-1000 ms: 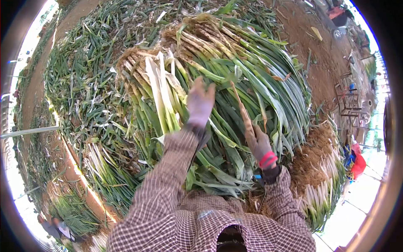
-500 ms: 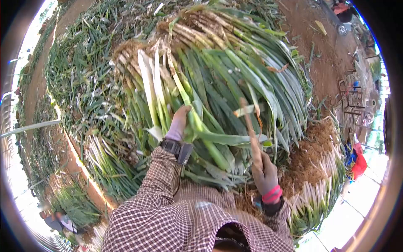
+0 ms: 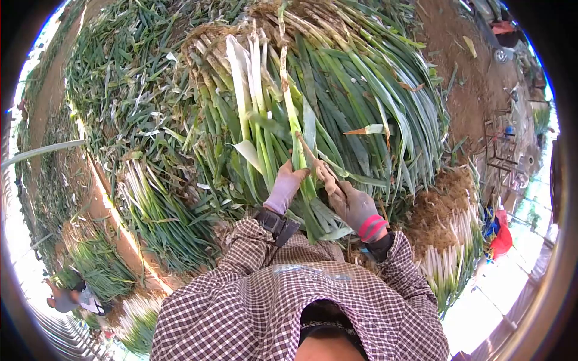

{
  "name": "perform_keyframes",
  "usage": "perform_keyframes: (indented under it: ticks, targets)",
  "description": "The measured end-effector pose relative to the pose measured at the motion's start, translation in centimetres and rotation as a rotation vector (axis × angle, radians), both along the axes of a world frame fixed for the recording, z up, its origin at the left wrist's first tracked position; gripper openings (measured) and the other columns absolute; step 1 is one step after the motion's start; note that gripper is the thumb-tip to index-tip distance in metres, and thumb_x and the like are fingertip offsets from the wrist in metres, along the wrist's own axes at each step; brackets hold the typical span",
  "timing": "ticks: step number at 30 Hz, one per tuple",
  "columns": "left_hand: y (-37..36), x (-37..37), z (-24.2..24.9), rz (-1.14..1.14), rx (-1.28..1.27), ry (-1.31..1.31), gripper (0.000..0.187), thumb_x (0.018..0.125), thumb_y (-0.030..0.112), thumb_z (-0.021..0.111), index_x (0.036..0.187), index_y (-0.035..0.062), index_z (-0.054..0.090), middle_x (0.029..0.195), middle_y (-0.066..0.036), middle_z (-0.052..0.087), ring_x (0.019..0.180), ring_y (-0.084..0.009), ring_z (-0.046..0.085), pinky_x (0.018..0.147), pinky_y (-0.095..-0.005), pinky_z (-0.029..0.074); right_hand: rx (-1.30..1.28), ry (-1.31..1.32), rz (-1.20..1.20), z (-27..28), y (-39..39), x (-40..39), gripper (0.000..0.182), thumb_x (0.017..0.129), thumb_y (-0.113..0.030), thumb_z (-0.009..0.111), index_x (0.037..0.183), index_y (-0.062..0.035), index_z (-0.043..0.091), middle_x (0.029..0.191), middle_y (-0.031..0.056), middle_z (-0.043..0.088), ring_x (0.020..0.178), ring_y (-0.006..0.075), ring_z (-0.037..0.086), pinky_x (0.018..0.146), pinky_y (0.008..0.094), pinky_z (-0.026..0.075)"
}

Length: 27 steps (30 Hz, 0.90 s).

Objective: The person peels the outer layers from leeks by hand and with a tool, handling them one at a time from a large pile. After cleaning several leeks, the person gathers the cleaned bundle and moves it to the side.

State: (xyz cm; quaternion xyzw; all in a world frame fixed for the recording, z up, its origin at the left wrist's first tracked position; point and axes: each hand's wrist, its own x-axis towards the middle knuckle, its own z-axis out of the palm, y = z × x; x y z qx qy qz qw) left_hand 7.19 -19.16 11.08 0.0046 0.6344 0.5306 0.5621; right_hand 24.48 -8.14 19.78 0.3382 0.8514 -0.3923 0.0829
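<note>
My left hand [image 3: 287,185], in a light glove, is closed round a green onion stalk [image 3: 294,123] whose browned end points away from me. Just to its right, my right hand [image 3: 356,207], in a grey glove with a pink band, grips a wooden stick-like tool [image 3: 325,174]. The tool's far end meets the stalk just above my left hand. Beneath both hands lies a large heap of green onions [image 3: 355,102], roots towards the far side. White-stemmed onions [image 3: 245,90] rest on it beside the held stalk.
Trimmed leaves [image 3: 126,78] cover the ground at the left. Bundled onions [image 3: 144,186] lie at the lower left, and a rooted bundle [image 3: 448,234] at the lower right. A person [image 3: 63,296] is at the far lower left. Metal frames [image 3: 503,150] stand at the right.
My right hand and the tool have moved left, close to my left hand. My left hand has shifted slightly right with the stalk. The view has shifted.
</note>
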Motion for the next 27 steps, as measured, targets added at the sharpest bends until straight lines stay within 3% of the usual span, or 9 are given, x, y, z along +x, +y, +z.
perform_keyframes:
  ticks: [5,8,13,16,17,20,24,25,27]
  targets:
    - [-1.2,-0.8,0.7,-0.032,-0.025,-0.037,0.040,0.093,0.016,0.062,0.127,-0.0030,0.053,0.106,-0.011,0.065,0.090,-0.0186,0.062,0.077,-0.0317,0.052,0.036,-0.030,-0.005,-1.6,0.1,-3.1,0.039,0.095,-0.043,0.053,0.113,-0.0094,0.058,0.083,0.0218,0.066,0.077,0.0420,0.065,0.064,0.0493,0.050]
    - [-2.0,-1.2,-0.5,-0.131,-0.043,0.023,0.039,0.094,0.017,0.061,0.127,-0.0029,0.053,0.108,-0.010,0.065,0.090,-0.0181,0.062,0.079,-0.0323,0.052,0.052,0.011,-0.028,-4.1,0.9,-6.1,0.032,0.094,-0.037,0.056,0.105,-0.0068,0.058,0.080,0.0254,0.063,0.078,0.0451,0.063,0.063,0.0499,0.047]
    - [-3.4,-2.2,0.8,-0.069,0.027,-0.065,0.037,0.095,0.016,0.060,0.127,-0.0008,0.054,0.104,-0.008,0.064,0.087,-0.0131,0.061,0.075,-0.0285,0.053,0.104,-0.065,-0.024,-7.5,3.5,-12.4,0.045,0.095,-0.047,0.047,0.104,-0.0047,0.059,0.091,0.0265,0.066,0.089,0.0452,0.063,0.076,0.0524,0.049]
    - [-4.2,-3.1,1.2,-0.063,0.059,-0.079,0.035,0.095,0.016,0.060,0.126,-0.0005,0.055,0.103,-0.007,0.065,0.087,-0.0125,0.061,0.074,-0.0282,0.054,0.108,-0.121,-0.088,-10.1,5.7,-16.3,0.048,0.095,-0.048,0.047,0.107,-0.0037,0.059,0.094,0.0266,0.066,0.091,0.0452,0.063,0.078,0.0513,0.050]
    - [-4.6,-3.3,0.6,-0.095,0.043,-0.021,0.042,0.093,0.023,0.062,0.122,-0.0061,0.055,0.101,-0.013,0.067,0.086,-0.0176,0.063,0.076,-0.0310,0.053,0.093,-0.117,-0.091,-10.6,6.5,-17.6,0.051,0.094,-0.050,0.047,0.108,-0.0027,0.059,0.098,0.0271,0.066,0.095,0.0451,0.063,0.081,0.0514,0.049]
    - [-4.9,-3.8,1.3,-0.027,0.091,-0.224,0.035,0.096,0.014,0.057,0.126,-0.0028,0.052,0.104,-0.011,0.067,0.084,-0.0186,0.066,0.072,-0.0332,0.057,0.104,-0.157,-0.121,-10.7,8.0,-20.8,0.052,0.094,-0.051,0.047,0.109,-0.0024,0.060,0.102,0.0284,0.065,0.100,0.0446,0.062,0.085,0.0515,0.048]
    - [-5.2,-4.6,2.8,-0.019,0.135,-0.266,0.035,0.097,0.012,0.055,0.128,-0.0028,0.050,0.101,-0.013,0.067,0.084,-0.0212,0.068,0.071,-0.0336,0.059,0.082,-0.095,-0.149,-13.8,9.7,-21.0,0.058,0.094,-0.056,0.045,0.108,-0.0025,0.061,0.105,0.0284,0.065,0.103,0.0449,0.060,0.088,0.0494,0.047]
    - [-5.3,-4.8,3.4,0.013,0.160,-0.340,0.038,0.097,0.011,0.054,0.131,-0.0025,0.047,0.100,-0.013,0.067,0.084,-0.0226,0.068,0.071,-0.0351,0.059,-0.069,-0.058,-0.204,-13.1,9.0,-20.2,0.060,0.093,-0.057,0.046,0.111,-0.0026,0.062,0.103,0.0279,0.065,0.102,0.0460,0.060,0.086,0.0488,0.048]
    - [-6.6,-5.0,3.3,-0.005,0.258,-0.339,0.039,0.097,0.011,0.054,0.133,-0.0021,0.045,0.101,-0.013,0.067,0.085,-0.0237,0.069,0.072,-0.0366,0.060,-0.055,0.035,-0.183,-10.9,6.7,-17.9,0.059,0.094,-0.057,0.046,0.114,-0.0032,0.061,0.100,0.0278,0.066,0.100,0.0459,0.061,0.083,0.0475,0.049]
